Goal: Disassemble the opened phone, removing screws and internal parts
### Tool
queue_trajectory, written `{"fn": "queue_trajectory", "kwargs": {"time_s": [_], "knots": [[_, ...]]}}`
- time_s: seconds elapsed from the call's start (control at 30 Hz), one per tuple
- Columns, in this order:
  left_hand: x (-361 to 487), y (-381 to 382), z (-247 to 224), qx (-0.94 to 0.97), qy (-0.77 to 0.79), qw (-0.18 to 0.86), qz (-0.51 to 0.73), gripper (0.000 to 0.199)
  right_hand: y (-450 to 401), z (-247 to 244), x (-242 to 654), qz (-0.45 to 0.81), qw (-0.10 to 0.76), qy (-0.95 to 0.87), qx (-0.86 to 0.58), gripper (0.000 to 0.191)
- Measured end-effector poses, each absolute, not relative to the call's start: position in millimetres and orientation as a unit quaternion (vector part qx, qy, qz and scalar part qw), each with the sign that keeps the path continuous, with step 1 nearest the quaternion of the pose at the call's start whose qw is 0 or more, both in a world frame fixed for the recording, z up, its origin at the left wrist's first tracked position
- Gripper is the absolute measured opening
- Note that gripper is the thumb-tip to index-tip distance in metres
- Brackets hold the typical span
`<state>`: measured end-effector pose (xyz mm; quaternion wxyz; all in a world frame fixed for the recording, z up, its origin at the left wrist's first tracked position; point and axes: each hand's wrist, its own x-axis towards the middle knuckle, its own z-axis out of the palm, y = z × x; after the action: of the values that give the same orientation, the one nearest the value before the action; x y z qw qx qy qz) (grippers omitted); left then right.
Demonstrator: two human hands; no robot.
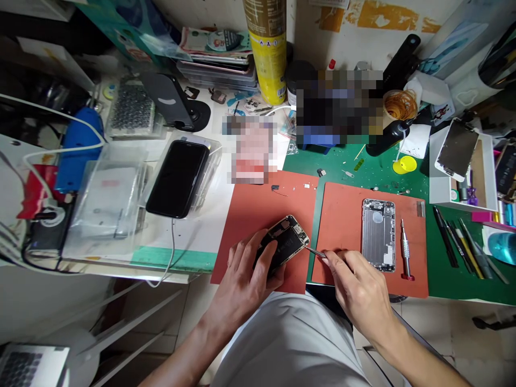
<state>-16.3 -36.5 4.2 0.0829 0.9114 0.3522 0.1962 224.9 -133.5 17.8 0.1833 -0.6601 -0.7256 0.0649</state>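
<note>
My left hand [252, 263] grips an opened smartphone [287, 244] from above and the near side, tilted over the left red mat [231, 255]. Its inner parts and a dark battery face up; the fingers cover its near left part. In my right hand [357, 285], pinched between thumb and fingers, is a thin pointed metal tool [316, 251]. The tool's tip meets the phone's right edge near the corner. On the right red mat [338, 215] lie a second opened phone housing [378, 234] and a silver screwdriver [405, 250] with a red end.
Small loose parts, including a black piece [275, 187], lie beyond the phone. A black-screened phone [178, 178] rests on clear cases at left. Several pens and tools [463, 244] lie right. A white box [484, 183] holds a loose screen; a yellow spray can [268, 59] stands behind.
</note>
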Motion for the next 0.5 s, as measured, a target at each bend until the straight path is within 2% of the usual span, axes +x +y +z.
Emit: {"fn": "queue_trajectory", "kwargs": {"time_s": [0.5], "knots": [[-15.3, -39.2, 5.4, 0.908, 0.363, 0.082, 0.193, 0.058, -130.8, 13.9, 218.1, 0.036, 0.169, -0.717, -0.675, 0.024]]}}
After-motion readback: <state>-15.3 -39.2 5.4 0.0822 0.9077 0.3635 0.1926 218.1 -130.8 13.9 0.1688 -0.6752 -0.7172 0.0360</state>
